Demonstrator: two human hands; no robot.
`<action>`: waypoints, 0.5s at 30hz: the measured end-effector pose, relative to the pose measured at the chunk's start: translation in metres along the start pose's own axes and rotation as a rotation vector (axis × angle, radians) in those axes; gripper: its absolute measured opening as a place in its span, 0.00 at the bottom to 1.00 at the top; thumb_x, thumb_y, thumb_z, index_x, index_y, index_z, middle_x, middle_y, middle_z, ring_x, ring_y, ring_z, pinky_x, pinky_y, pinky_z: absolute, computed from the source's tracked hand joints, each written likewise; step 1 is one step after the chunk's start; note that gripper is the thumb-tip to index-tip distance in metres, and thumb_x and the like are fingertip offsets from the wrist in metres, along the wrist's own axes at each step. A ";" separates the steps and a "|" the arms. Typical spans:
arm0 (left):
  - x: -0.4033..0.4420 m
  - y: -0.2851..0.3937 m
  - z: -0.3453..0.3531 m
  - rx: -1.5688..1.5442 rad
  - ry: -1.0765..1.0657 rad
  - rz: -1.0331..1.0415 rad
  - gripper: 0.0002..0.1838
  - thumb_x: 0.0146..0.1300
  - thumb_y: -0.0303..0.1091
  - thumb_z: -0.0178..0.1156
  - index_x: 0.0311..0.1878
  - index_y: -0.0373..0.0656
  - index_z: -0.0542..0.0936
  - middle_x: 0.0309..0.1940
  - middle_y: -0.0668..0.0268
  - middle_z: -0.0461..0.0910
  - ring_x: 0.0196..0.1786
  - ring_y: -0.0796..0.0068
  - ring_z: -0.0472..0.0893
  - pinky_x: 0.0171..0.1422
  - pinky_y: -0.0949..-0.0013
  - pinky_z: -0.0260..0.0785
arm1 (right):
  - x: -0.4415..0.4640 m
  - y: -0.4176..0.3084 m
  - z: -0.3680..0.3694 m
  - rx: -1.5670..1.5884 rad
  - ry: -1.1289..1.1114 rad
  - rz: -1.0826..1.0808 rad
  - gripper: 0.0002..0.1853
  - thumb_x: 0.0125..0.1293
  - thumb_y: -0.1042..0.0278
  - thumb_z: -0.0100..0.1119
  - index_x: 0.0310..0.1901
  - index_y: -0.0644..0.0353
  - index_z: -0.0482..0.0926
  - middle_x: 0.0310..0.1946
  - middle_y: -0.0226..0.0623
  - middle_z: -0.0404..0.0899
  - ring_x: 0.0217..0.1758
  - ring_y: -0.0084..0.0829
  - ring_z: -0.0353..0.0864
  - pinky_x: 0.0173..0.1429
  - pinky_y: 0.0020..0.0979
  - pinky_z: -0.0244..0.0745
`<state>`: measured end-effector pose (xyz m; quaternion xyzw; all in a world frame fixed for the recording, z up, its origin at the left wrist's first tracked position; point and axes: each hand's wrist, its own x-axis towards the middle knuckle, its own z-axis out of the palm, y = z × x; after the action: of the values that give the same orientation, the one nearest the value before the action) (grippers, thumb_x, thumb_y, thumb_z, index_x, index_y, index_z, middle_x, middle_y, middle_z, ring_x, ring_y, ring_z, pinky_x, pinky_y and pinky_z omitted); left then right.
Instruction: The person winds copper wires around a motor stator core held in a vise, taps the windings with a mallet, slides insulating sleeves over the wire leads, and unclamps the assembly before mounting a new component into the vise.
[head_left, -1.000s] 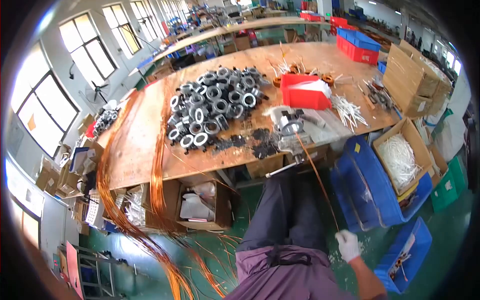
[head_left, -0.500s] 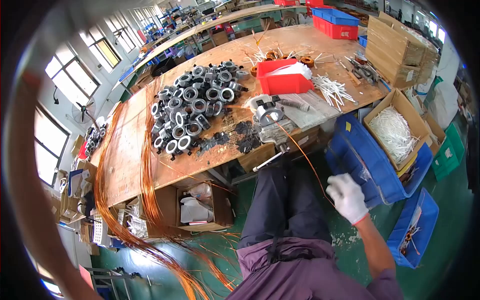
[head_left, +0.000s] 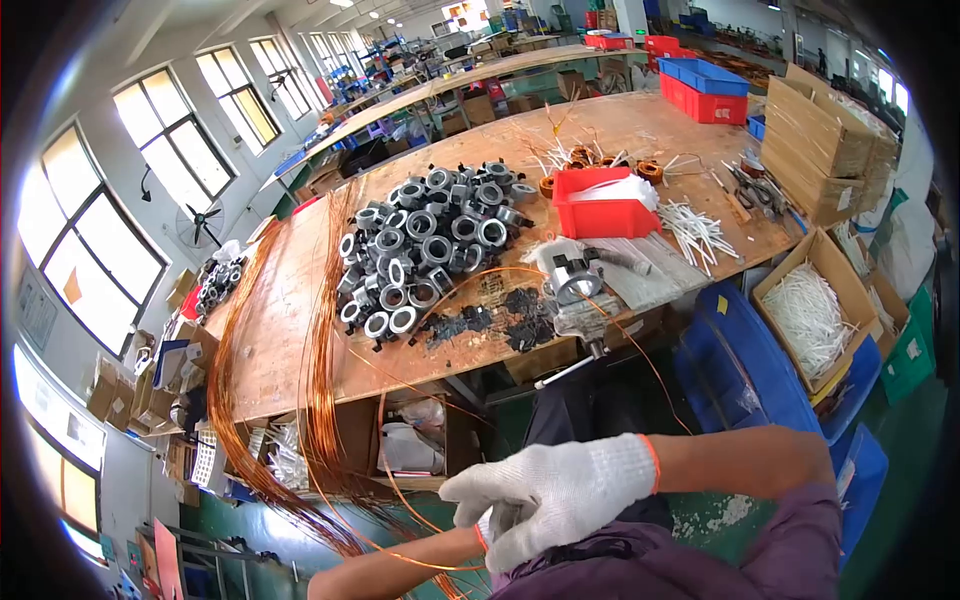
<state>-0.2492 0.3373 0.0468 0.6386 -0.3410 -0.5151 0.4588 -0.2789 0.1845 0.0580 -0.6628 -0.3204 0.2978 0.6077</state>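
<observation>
My right hand (head_left: 560, 490), in a white glove with an orange cuff, is held before my waist with its fingers curled. What it grips, if anything, I cannot make out. My left hand (head_left: 486, 526) is mostly behind it; only the glove edge shows and its fingers are hidden. A thin copper wire (head_left: 400, 557) crosses my left forearm toward both hands. On the bench edge, a vise (head_left: 585, 318) carries a grey ring core (head_left: 575, 280) with black clips. Copper wire (head_left: 640, 350) runs through the ring and hangs down on the right.
A pile of ring cores (head_left: 430, 240) lies on the wooden bench (head_left: 285, 345). Long copper wire bundles (head_left: 322, 370) drape over its left edge. A red bin (head_left: 605, 215), white sticks (head_left: 695, 232), pliers (head_left: 758, 190) and a carton of white strips (head_left: 808, 320) are to the right.
My left arm has come down from high at the far left to my waist. My right hand has moved left from beside the hanging wire to meet it. The view has tilted up.
</observation>
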 end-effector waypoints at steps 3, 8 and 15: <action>0.003 -0.011 0.002 0.030 0.006 0.032 0.21 0.83 0.46 0.53 0.58 0.41 0.87 0.37 0.62 0.87 0.41 0.70 0.86 0.48 0.67 0.77 | 0.009 -0.013 0.009 -0.228 -0.026 0.169 0.45 0.73 0.47 0.70 0.79 0.70 0.62 0.64 0.52 0.82 0.60 0.37 0.87 0.63 0.37 0.82; 0.019 -0.056 0.011 0.245 0.025 0.032 0.24 0.84 0.50 0.51 0.57 0.40 0.87 0.37 0.59 0.88 0.46 0.66 0.88 0.55 0.64 0.79 | 0.024 -0.008 0.033 -0.179 -0.082 -0.205 0.25 0.81 0.47 0.60 0.61 0.62 0.79 0.37 0.39 0.85 0.42 0.35 0.85 0.49 0.37 0.79; -0.059 -0.310 -0.063 0.283 0.533 -0.298 0.29 0.83 0.56 0.52 0.43 0.35 0.83 0.30 0.46 0.83 0.34 0.44 0.81 0.46 0.48 0.73 | -0.134 -0.062 -0.224 0.645 1.186 -0.213 0.17 0.81 0.56 0.62 0.33 0.53 0.71 0.16 0.13 0.52 0.12 0.12 0.47 0.17 0.21 0.46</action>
<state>-0.2137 0.5131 -0.2207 0.8511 -0.1801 -0.3387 0.3584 -0.1898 -0.0549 0.1388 -0.4643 0.1082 -0.0966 0.8737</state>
